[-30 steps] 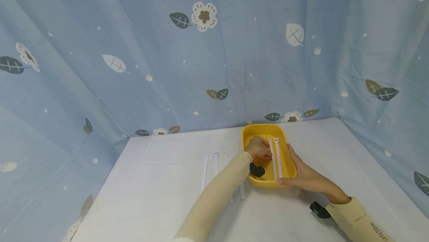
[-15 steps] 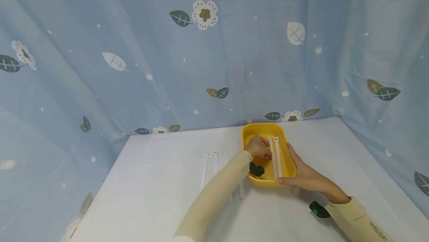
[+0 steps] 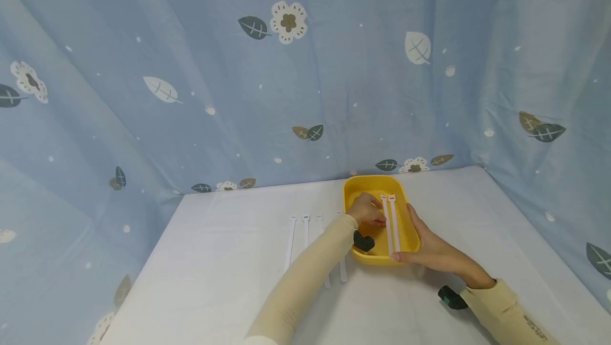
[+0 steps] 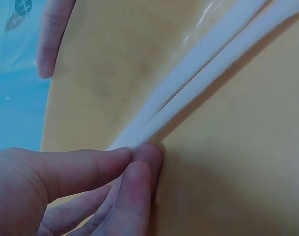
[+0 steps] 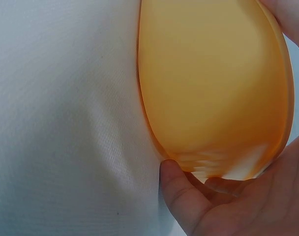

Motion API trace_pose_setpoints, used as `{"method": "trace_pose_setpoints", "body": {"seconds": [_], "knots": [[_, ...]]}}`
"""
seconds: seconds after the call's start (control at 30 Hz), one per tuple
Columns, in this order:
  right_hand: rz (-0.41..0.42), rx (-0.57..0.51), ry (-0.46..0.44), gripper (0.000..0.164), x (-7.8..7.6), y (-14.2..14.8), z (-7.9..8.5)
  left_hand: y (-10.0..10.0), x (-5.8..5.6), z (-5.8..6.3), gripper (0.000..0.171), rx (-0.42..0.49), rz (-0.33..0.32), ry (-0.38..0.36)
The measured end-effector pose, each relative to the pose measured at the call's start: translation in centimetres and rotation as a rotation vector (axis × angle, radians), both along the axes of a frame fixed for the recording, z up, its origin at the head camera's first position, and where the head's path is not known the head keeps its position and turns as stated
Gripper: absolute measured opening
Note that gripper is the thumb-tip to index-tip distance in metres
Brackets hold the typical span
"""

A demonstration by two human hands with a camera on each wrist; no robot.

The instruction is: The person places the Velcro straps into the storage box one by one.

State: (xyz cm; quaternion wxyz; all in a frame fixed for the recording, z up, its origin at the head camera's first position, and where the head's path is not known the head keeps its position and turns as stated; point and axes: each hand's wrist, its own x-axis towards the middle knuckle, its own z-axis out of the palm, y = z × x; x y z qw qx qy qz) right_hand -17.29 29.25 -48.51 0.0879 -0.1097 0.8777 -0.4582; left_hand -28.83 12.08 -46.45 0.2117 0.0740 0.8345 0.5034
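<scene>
A yellow tray [image 3: 377,259] sits near the table's back edge. Inside it, two white hook-and-loop cable ties [image 3: 394,223] with slotted heads lie lengthwise, side by side. My left hand [image 3: 366,210] reaches into the tray and pinches the left tie between thumb and fingertips. Seen from the left wrist, the fingertips [image 4: 134,194] meet at the white strap [image 4: 189,81], and its soft edge shows close up. My right hand [image 3: 431,247] grips the tray's near right corner, thumb over the front rim and fingers along the outer side. The right wrist view shows that thumb [image 5: 176,184] at the rim.
Several more white ties [image 3: 290,244] lie in a row on the white table left of the tray, partly hidden by my left sleeve [image 3: 305,281]. Dark wrist devices [image 3: 364,241] sit at both wrists. A blue patterned curtain [image 3: 267,90] stands behind and beside the table.
The head view has shifted very slightly. Both hands, the tray and the ties otherwise stay where they were.
</scene>
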Motion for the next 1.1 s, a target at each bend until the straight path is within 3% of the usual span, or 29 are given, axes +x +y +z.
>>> {"method": "trace_pose_setpoints", "body": {"seconds": [0.43, 0.53, 0.7, 0.83, 1.1], "knots": [[0.021, -0.026, -0.004, 0.129, -0.3, 0.2, -0.2, -0.3, 0.1, -0.1, 0.041, 0.055, 0.026, -0.016], [0.022, -0.030, -0.002, 0.129, -0.3, 0.2, -0.3, -0.5, 0.0, 0.1, 0.042, 0.025, 0.001, 0.021], [0.017, -0.020, -0.001, 0.129, -0.3, 0.2, -0.3, -1.4, -0.2, 1.1, 0.042, -0.001, -0.055, 0.072], [0.013, -0.006, -0.006, 0.129, -0.3, 0.1, -0.2, -2.8, -0.3, 2.3, 0.045, 0.111, -0.075, 0.028], [0.005, -0.001, 0.000, 0.130, -0.3, 0.0, -0.1, -7.7, 0.2, 4.7, 0.041, 0.215, -0.041, 0.093]]}}
